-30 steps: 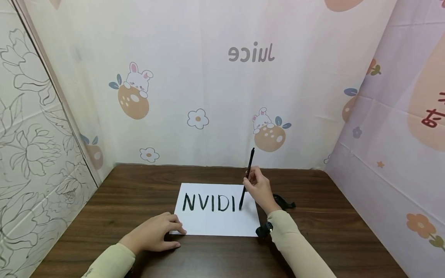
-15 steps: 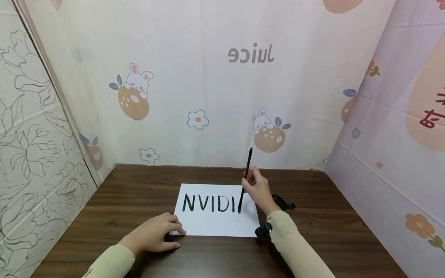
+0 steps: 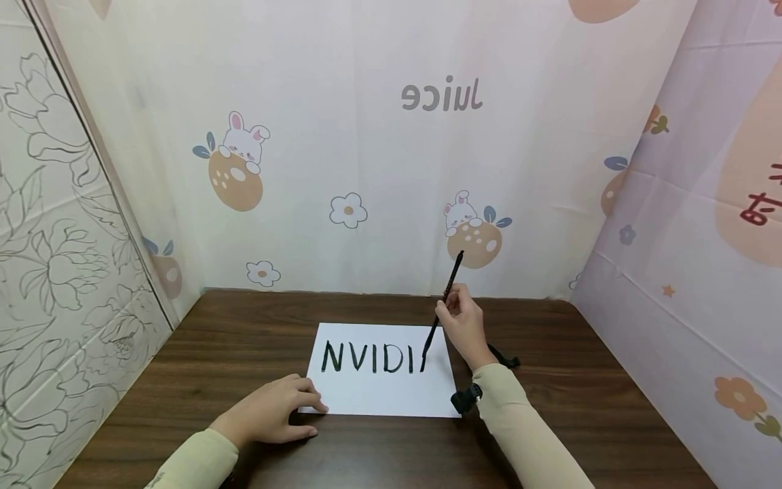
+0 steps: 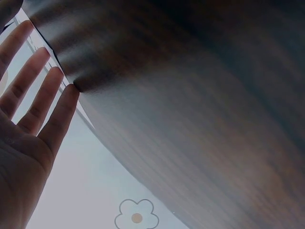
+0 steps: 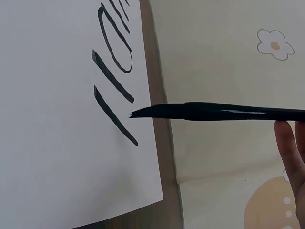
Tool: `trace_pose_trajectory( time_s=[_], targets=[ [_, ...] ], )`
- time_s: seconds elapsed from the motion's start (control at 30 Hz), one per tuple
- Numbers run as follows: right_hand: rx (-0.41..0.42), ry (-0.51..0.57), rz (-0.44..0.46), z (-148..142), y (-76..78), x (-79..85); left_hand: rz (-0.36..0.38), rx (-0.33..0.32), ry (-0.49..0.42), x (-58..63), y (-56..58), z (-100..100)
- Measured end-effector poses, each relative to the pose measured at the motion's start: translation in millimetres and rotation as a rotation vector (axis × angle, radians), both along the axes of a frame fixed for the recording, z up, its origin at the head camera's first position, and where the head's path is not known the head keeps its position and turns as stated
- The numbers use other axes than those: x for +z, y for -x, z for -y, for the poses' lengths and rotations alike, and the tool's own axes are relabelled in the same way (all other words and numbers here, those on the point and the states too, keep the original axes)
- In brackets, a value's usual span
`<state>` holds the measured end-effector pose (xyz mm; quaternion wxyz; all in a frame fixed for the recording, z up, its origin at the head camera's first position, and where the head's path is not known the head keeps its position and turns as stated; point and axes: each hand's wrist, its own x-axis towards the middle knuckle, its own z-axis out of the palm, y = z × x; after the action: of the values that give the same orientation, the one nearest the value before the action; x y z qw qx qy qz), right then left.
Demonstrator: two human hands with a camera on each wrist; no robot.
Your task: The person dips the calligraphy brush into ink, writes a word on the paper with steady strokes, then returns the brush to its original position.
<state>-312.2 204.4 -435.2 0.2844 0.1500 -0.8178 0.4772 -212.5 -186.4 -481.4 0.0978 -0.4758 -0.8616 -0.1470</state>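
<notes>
In the head view my right hand [image 3: 463, 324] pinches a black calligraphy brush [image 3: 453, 277], which leans up and to the right. Its dark, pointed bristles [image 5: 157, 111] show over the paper in the right wrist view, beside the last slanted stroke. The white paper [image 3: 379, 397] lies flat on the table and carries "NVIDI" in black ink, followed by that single slanted line. My left hand [image 3: 275, 409] rests at the sheet's lower left corner, fingers spread, fingertips on the edge and thumb on the wood. In the left wrist view its fingers [image 4: 59, 114] are extended.
The table [image 3: 366, 451] is dark brown wood. A black object [image 3: 504, 358] lies on it, partly hidden behind the right wrist. Patterned curtains [image 3: 391, 156] hang along the back and sides. A black wrist device [image 3: 466, 399] sits by the right sleeve.
My right hand has moved slightly up and right, tilting the brush more to the right. The slanted stroke beneath it now shows. My left hand has stayed in place.
</notes>
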Motion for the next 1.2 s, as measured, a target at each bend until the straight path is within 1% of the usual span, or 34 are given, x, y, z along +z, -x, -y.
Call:
trace_pose_trajectory(
  time_s=[0.13, 0.27, 0.43, 0.67, 0.93, 1.2],
  targets=[
    [-0.029, 0.014, 0.008, -3, 1.6, -2.0, -0.004, -0.007, -0.009, 0.1, 0.0, 0],
    [-0.040, 0.018, 0.005, -5, 2.0, -3.6, -0.005, -0.013, -0.013, 0.6, -0.1, -1],
    [-0.055, 0.026, 0.002, -6, 1.9, -3.6, 0.012, -0.002, 0.000, 1.0, -0.5, -2],
    [-0.080, 0.028, 0.001, -7, 3.3, -5.4, 0.015, -0.005, -0.003, 3.7, -0.4, -2],
    [-0.065, 0.010, 0.016, -10, 2.9, -10.0, 0.035, 0.001, 0.007, 5.3, -0.9, -2],
    [-0.062, -0.004, 0.038, -12, 1.3, -13.1, -0.002, -0.004, 0.002, 2.8, 0.6, -1]
  ],
)
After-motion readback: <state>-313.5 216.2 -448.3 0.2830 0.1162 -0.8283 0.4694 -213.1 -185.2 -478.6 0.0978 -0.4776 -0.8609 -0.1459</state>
